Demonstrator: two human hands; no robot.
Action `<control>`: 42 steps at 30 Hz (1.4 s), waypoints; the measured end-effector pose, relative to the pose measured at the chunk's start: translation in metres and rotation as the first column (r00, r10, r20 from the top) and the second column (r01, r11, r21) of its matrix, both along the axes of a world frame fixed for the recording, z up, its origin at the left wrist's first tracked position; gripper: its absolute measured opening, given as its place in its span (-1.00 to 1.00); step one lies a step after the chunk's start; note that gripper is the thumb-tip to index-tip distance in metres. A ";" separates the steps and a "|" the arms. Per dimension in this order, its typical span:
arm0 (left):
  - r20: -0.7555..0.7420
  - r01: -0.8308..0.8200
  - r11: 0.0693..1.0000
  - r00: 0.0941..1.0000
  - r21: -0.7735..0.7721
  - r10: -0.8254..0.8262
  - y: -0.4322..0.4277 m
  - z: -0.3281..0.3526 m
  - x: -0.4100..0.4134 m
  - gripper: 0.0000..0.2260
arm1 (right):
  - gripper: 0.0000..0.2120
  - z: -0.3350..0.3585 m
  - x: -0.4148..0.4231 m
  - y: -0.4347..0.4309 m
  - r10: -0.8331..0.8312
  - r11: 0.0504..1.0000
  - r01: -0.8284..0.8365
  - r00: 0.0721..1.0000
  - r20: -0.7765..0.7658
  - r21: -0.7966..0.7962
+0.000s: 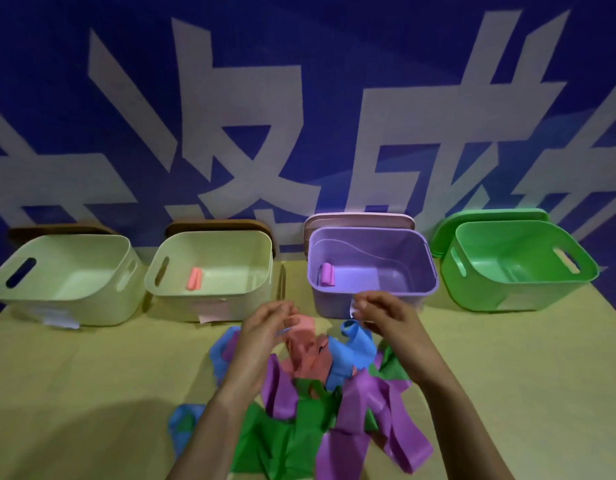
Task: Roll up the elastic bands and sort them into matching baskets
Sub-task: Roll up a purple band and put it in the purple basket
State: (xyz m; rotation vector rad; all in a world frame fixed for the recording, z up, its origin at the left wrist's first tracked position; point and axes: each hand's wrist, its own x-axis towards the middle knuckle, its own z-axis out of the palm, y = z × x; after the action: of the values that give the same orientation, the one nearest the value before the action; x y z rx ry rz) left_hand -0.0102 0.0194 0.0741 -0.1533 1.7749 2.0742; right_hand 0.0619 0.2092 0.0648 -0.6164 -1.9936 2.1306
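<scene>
Thin matte rubber strips, flat and crumpled: the elastic bands (pixel 299 410) sit heaped at the near edge of the surface (pixel 91 375), centre, in green, purple, blue and salmon. Your left hand (pixel 265 330) curls its fingers round the salmon band (pixel 303 344). Your right hand (pixel 382 317) hovers bent-fingered above a blue band (pixel 355 344); whether it grips anything cannot be told.

Far edge: two cream baskets (pixel 74 310), a purple basket (pixel 427 271) and a green basket (pixel 507 296), all smooth moulded plastic with slotted handles. A salmon roll (pixel 194 278) lies in the second cream basket, a purple roll (pixel 327 275) in the purple one.

Surface is pale tan. The wall (pixel 334 46) is blue with large white characters, cropped. The paper labels (pixel 60 320) are unreadable.
</scene>
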 end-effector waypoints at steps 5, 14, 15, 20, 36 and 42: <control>-0.124 0.150 0.965 0.976 -0.217 -0.179 -0.005 -0.063 0.028 -0.85 | -0.85 -0.059 0.021 -0.025 0.065 0.978 -0.081 0.994 0.087 0.193; -0.384 0.011 0.670 0.812 -0.743 -0.440 -0.017 -0.157 0.064 -0.58 | -0.52 -0.154 0.050 -0.059 0.187 0.655 -0.109 0.982 -0.021 0.748; -0.397 -0.018 0.636 0.794 -0.772 -0.459 -0.018 -0.163 0.066 -0.64 | -0.60 -0.162 0.051 -0.062 0.162 0.657 -0.069 0.986 -0.051 0.750; -0.465 -0.094 0.728 0.823 -0.679 -0.327 -0.024 -0.171 0.066 -0.87 | -0.91 -0.171 0.060 -0.065 0.075 0.768 0.065 0.979 -0.191 0.637; -0.612 -0.056 0.939 0.771 -0.338 -0.175 -0.027 -0.082 0.080 -0.87 | -0.82 -0.073 0.068 -0.070 0.036 0.722 0.161 0.962 -0.269 0.673; -0.605 -0.142 0.719 0.663 -0.680 -0.442 -0.030 -0.079 0.068 -0.74 | -0.75 -0.034 0.057 -0.055 -0.059 0.861 0.252 0.913 -0.404 0.442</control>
State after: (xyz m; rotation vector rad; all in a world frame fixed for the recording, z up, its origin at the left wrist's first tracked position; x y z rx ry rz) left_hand 0.0576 -0.0102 -0.0052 0.7583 2.8606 1.2686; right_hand 0.1191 0.1544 0.0313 -0.2448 -2.0461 1.4225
